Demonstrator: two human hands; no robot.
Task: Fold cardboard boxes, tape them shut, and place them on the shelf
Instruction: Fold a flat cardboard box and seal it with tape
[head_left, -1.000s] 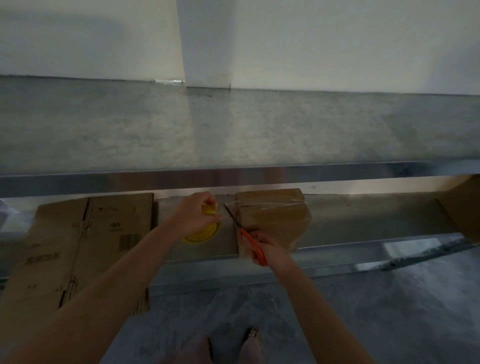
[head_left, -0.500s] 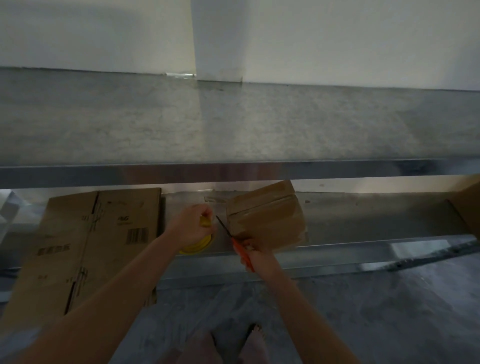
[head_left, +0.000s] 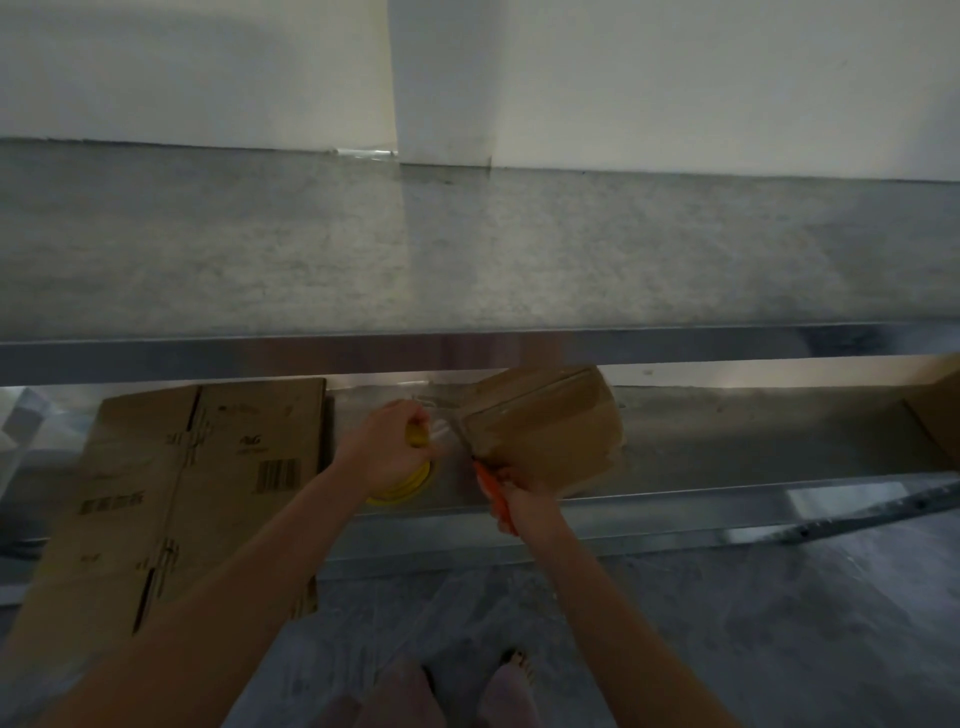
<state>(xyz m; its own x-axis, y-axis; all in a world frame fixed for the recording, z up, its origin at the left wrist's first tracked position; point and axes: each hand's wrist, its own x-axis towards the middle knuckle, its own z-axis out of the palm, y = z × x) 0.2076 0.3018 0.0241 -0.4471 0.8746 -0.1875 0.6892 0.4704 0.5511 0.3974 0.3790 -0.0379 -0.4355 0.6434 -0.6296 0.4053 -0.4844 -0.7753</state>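
2 hands bracketed the tape strip (head_left: 441, 427): left hand (head_left: 387, 452) fingers curled round the tape roll (head_left: 404, 487), right hand (head_left: 525, 503) fingers gripping scissors (head_left: 487, 483), box (head_left: 550, 431) at 1 o'clock.

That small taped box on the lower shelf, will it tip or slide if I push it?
Probably rocks or tips: the small box looks tilted, not flat on the metal shelf. Likely light, being small cardboard. Its glossy tape could slide easily on smooth metal.

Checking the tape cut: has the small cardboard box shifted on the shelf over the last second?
Yes. The small cardboard box has turned; its top edge, earlier parallel to the shelf rail, now slants up to the right.
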